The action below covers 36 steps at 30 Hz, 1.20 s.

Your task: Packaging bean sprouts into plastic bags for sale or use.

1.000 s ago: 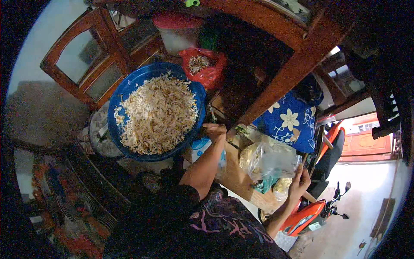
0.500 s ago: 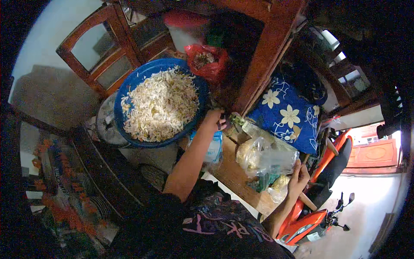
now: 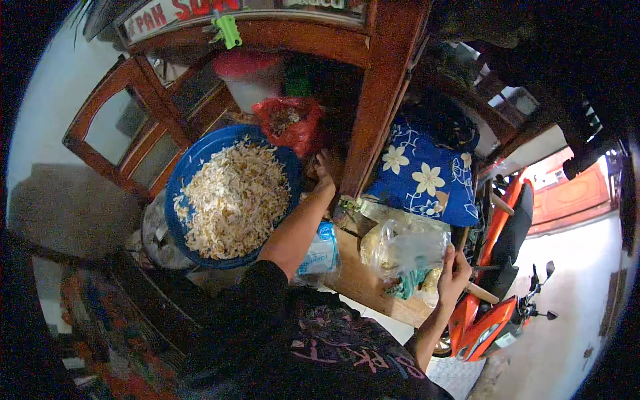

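Observation:
My left hand [image 3: 322,172] reaches into the shaded wooden cabinet, between the blue basin [image 3: 175,207] and an open red plastic bag [image 3: 300,135]. Its fingers look apart, and I see nothing in them. Pale shredded food [image 3: 233,200] is heaped in the basin. On the right, my right hand [image 3: 455,275] pinches the edge of a clear plastic bag [image 3: 420,245]. The bag lies over other clear bags with pale contents, and a teal plastic bag [image 3: 408,285] shows beneath it.
A blue-and-white packet [image 3: 320,252] rests on the wooden tabletop [image 3: 357,260]. A blue flowered cloth [image 3: 427,177] lies beyond the cabinet post [image 3: 383,107]. Behind the red bag stands a red-lidded container [image 3: 250,80]. An orange motorbike [image 3: 487,327] is parked at right.
My left hand has gone from beside the tabletop's corner farther into the cabinet, toward the red bag. My right hand keeps its hold on the clear bag. The view has tilted upward.

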Motion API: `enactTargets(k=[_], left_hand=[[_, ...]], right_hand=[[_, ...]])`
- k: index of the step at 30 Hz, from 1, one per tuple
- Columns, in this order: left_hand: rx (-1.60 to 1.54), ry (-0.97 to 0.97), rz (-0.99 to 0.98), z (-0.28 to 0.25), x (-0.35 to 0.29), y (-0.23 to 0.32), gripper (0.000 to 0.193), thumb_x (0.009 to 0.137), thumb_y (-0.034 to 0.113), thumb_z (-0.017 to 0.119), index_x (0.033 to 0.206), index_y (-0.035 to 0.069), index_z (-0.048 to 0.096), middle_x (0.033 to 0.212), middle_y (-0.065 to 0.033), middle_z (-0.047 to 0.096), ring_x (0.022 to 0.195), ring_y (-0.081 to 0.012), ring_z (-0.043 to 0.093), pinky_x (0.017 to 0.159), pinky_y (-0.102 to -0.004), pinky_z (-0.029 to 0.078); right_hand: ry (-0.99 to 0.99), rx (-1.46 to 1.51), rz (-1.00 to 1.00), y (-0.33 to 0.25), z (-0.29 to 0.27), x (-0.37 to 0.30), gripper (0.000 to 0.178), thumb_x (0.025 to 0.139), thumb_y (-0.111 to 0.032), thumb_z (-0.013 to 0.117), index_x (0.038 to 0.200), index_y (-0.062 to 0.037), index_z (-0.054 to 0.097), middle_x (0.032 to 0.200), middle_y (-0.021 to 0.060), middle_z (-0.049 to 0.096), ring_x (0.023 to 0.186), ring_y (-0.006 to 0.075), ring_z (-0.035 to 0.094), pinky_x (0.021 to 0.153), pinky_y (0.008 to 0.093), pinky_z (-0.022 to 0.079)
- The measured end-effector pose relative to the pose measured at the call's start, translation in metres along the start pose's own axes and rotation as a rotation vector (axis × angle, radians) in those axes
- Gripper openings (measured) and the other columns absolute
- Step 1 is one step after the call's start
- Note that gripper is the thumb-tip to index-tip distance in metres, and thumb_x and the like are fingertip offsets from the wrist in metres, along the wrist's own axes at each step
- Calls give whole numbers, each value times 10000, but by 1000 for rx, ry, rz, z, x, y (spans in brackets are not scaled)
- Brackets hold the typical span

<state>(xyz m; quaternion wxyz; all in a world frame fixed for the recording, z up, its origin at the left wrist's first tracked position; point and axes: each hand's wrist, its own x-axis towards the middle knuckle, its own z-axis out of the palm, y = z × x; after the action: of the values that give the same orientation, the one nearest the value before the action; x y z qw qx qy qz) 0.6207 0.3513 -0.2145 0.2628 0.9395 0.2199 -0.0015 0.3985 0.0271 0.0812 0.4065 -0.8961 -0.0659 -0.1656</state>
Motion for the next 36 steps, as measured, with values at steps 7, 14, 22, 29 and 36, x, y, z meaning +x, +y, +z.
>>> enactTargets(k=[7, 14, 22, 29, 36], left_hand=[[87, -92, 100, -78, -25, 26, 821, 818, 448, 577, 1437, 21, 250, 1411, -260, 353, 1325, -376, 329, 1046, -464, 350], [-217, 196, 343, -36, 29, -60, 778, 747, 526, 629, 1354, 80, 435, 1406, -200, 390, 1247, -384, 434, 1003, -440, 406], [-389, 145, 324, -47, 41, -50, 610, 745, 450, 663, 1243, 117, 550, 1236, -199, 547, 1105, -382, 543, 931, -447, 456], [-218, 11, 694, -73, 35, -47, 454, 777, 368, 640, 1152, 114, 608, 1153, -182, 612, 1046, -406, 574, 890, -437, 478], [-494, -230, 304, -137, -33, -80, 287, 877, 304, 604, 984, 39, 623, 893, -149, 664, 835, -268, 626, 749, -351, 477]], right_hand=[[22, -232, 1, -18, 10, 3, 326, 945, -179, 533, 687, 12, 474, 577, 32, 438, 579, 98, 364, 510, 285, 316], [136, -133, 27, -32, 30, -1, 262, 950, -160, 532, 804, 53, 572, 633, 61, 541, 601, 93, 450, 558, 272, 389], [354, -89, 49, -38, 25, -5, 251, 942, -144, 546, 781, 48, 556, 665, 51, 545, 655, 77, 450, 566, 254, 376], [284, -401, -53, -37, 12, 15, 228, 914, -107, 574, 728, 12, 518, 600, 94, 500, 539, 142, 432, 503, 302, 342], [543, 65, 145, -9, -28, 34, 246, 950, -173, 535, 771, -4, 538, 665, -45, 461, 603, 55, 356, 519, 232, 297]])
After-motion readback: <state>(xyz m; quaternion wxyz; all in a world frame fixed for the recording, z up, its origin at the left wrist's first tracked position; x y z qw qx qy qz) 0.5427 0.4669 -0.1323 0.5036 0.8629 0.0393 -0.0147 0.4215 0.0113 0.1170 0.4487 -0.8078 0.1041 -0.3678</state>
